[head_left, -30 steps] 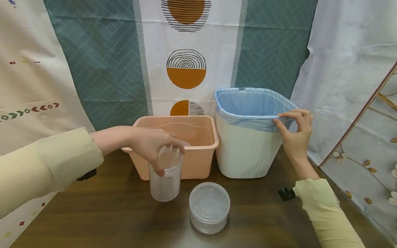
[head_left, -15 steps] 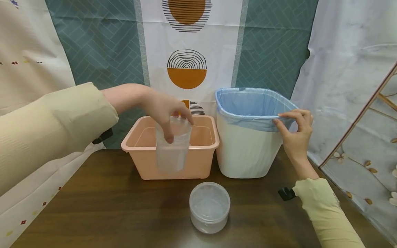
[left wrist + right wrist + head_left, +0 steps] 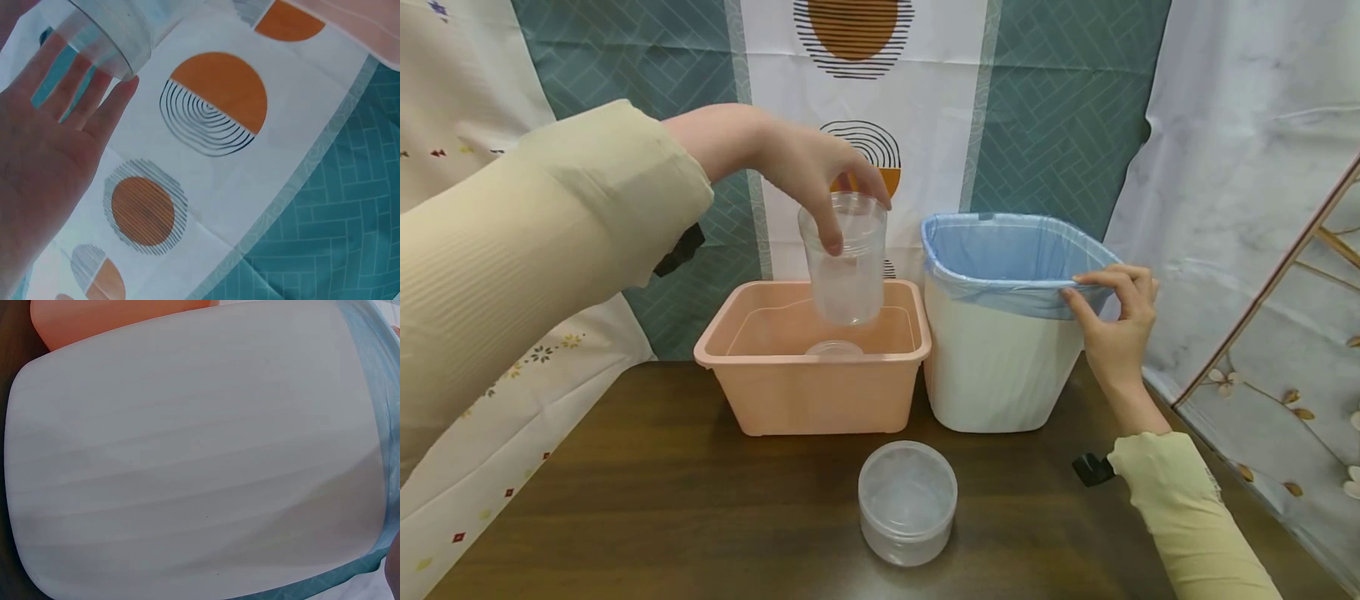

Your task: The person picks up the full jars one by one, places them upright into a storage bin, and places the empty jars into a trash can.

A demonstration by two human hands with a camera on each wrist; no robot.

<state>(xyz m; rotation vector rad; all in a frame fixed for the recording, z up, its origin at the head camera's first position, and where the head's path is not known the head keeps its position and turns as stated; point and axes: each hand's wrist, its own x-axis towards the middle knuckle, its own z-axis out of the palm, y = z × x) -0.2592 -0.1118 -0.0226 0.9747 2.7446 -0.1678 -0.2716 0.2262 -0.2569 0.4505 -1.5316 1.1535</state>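
My left hand (image 3: 820, 171) grips a clear plastic jar (image 3: 848, 279) by its upper rim, thumb on the near side and fingers round the far side. The jar hangs upright above the peach basin (image 3: 816, 396). In the left wrist view, the jar (image 3: 122, 34) shows at the top, with the fingers (image 3: 59, 94) along its rim. My right hand (image 3: 1116, 321) pinches the rim of the white trash bin (image 3: 1000, 367), over its blue bag (image 3: 1000, 250). In the right wrist view the bin's side (image 3: 194, 456) fills most of the picture.
A low, round clear container (image 3: 907, 504) stands on the dark wooden table (image 3: 700, 508), in front of the basin and bin. Another clear round item (image 3: 835, 348) lies inside the basin. Patterned cloth hangs behind, and a marbled curtain (image 3: 1247, 167) is at the right.
My left hand has lifted the jar from in front of the basin, up and slightly right, to above it. The right hand stays at the bin's rim.
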